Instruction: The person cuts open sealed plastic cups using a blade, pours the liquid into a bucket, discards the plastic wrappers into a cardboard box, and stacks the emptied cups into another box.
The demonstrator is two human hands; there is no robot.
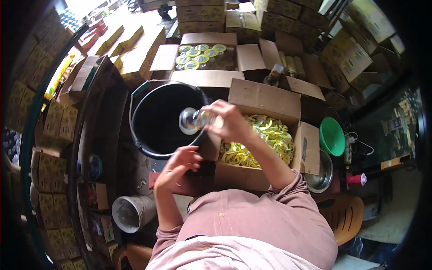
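1 right hand (231, 122), fingers clamped around 1 clear jar (189, 121); jar tilted on its side, wide end pointing left, over the right part of a bucket's mouth. 1 left hand (177, 165), fingers loosely bent and slightly apart, just beside the bucket's near rim; contact with the rim cannot be told. 1 black bucket (157, 112), handle up along its far rim. 1 open carton (265, 100), right of the bucket, filled with yellow strips (276, 135), the right forearm crossing above. 1 second carton (207, 78), behind the bucket, holding jars with yellow lids (198, 58). 1 green bowl (332, 136) and 1 metal bowl (326, 170), far right. 1 pale pail (147, 209), lower left. 1 orange chair (346, 216), lower right.
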